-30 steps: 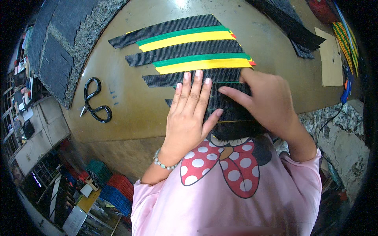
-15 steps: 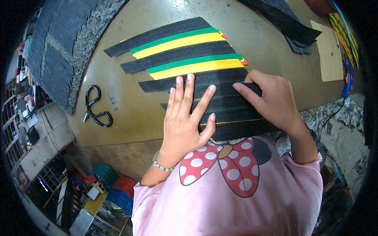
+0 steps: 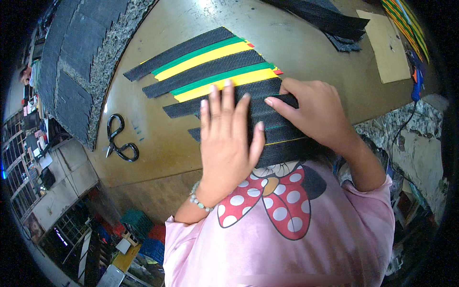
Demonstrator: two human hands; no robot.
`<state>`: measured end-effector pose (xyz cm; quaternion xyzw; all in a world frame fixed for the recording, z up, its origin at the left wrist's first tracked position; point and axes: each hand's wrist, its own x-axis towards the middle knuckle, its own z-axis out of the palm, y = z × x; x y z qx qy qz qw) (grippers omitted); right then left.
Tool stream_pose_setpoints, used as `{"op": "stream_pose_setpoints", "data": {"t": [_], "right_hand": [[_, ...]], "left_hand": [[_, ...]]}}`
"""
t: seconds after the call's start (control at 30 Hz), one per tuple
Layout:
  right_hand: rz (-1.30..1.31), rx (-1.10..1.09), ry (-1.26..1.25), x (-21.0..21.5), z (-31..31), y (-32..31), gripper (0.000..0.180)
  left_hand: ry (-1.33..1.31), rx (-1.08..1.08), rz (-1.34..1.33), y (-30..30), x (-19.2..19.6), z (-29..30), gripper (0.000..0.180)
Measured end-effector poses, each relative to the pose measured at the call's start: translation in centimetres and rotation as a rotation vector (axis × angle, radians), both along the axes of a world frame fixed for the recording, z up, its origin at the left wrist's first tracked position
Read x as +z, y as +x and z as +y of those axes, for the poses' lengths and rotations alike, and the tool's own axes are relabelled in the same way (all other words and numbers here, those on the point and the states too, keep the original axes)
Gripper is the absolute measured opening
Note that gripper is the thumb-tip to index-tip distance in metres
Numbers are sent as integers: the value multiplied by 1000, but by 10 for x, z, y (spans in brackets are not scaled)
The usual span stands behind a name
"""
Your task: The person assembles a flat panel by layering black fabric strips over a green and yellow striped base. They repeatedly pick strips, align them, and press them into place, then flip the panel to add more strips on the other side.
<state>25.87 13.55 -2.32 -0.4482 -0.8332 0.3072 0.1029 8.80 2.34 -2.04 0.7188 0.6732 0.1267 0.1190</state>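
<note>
Left hand [image 3: 228,138] lies flat with fingers spread, pressing the near end of the webbing panel [image 3: 215,71]. Its black, green and yellow strips run away from the hand, up and to the left. Right hand [image 3: 318,112], just beside it, pinches a black strip [image 3: 275,103] at the panel's right edge. Scissors [image 3: 119,138] sit well off to the left of both hands. No containers on the tabletop.

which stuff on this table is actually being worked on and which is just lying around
In use:
- woven strap panel, black, green and yellow bands
- left hand, flat on the panel
- right hand, fingers on a black strap

Lying about:
- black scissors
- dark strap pile
- tan card sheet
- grey felt mat
</note>
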Motion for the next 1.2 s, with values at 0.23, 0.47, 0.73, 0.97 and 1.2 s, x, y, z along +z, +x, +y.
{"op": "stream_pose_setpoints", "data": {"t": [0.23, 0.47, 0.73, 0.97, 1.2], "right_hand": [[20, -46, 77, 4, 2, 18, 35], [88, -44, -85, -1, 16, 37, 30], [68, -46, -70, -2, 16, 33, 31], [80, -51, -59, -6, 12, 36, 31], [-24, -76, -90, 2, 8, 31, 28]], "left_hand": [[-94, -109, -40, 13, -13, 4, 79], [-109, -106, -60, 12, -14, 3, 77], [-105, -126, -70, 11, -12, 3, 75], [-97, -124, -63, 11, -11, 3, 66], [-78, -116, -29, 13, -11, 3, 61]]}}
